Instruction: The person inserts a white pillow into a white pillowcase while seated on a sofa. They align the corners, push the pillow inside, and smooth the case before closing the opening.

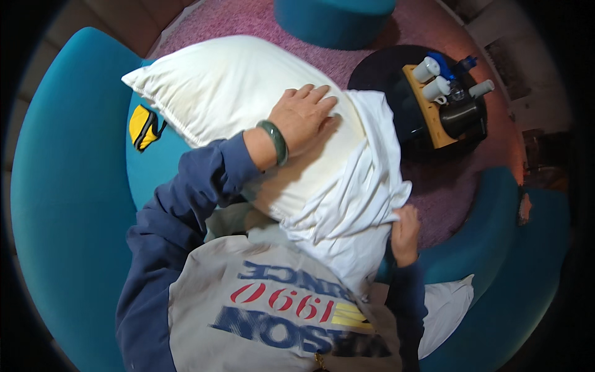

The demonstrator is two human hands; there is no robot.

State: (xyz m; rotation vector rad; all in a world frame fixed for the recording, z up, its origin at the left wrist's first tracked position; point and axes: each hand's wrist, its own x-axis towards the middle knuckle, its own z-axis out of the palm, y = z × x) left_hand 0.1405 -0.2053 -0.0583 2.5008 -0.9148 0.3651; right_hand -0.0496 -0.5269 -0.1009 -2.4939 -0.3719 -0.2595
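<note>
A large white pillow (223, 79) lies across in front of me, its left part bare. A white pillowcase (334, 214) is bunched around its right end. My left hand (304, 118), with a dark green bangle at the wrist, rests flat on top of the pillow, fingers slightly apart. At the right, my right hand (406, 232) grips the gathered edge of the pillowcase; its fingertips are partly hidden in the folds.
A curved teal sofa (69, 162) surrounds me, with a yellow and black pouch (143, 128) on its seat. Another white cloth (446, 311) lies at lower right. A dark round table (376, 74) holds a wooden tray (430, 114), white cups (426, 69) and a black kettle (465, 118). A teal ottoman (334, 21) stands beyond.
</note>
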